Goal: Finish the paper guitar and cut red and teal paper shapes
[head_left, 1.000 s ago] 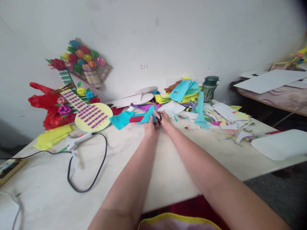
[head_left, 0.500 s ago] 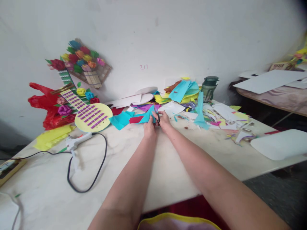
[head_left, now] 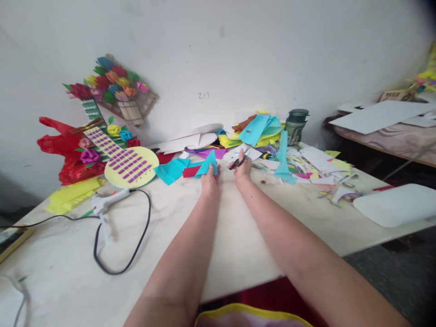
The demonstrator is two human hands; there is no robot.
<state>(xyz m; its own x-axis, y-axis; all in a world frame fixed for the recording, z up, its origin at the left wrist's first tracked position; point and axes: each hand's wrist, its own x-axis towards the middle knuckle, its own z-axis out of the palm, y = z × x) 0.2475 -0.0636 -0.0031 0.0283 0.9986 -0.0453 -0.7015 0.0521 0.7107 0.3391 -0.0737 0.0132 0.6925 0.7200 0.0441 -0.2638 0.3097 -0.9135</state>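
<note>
My left hand point(head_left: 210, 181) pinches a folded piece of blue paper point(head_left: 208, 162) near the middle of the table. To the right, my right hand point(head_left: 243, 171) is closed around black-handled scissors point(head_left: 237, 162), which are apart from the paper. A red piece of paper point(head_left: 191, 171) lies just left of my left hand, partly under the blue. Another blue paper point(head_left: 172, 171) rests farther left, beside a yellow guitar-shaped cutout point(head_left: 132, 166) with purple strips.
A glue gun point(head_left: 111, 200) with a looped black cord lies at the left. Paper scraps point(head_left: 311, 165) spread over the right side, near a green bottle point(head_left: 295, 127) and a white board point(head_left: 397, 204). Paper flowers point(head_left: 117, 81) lean on the wall behind.
My right hand has moved right with the scissors, away from the blue paper. My left hand still holds the paper in nearly the same place.
</note>
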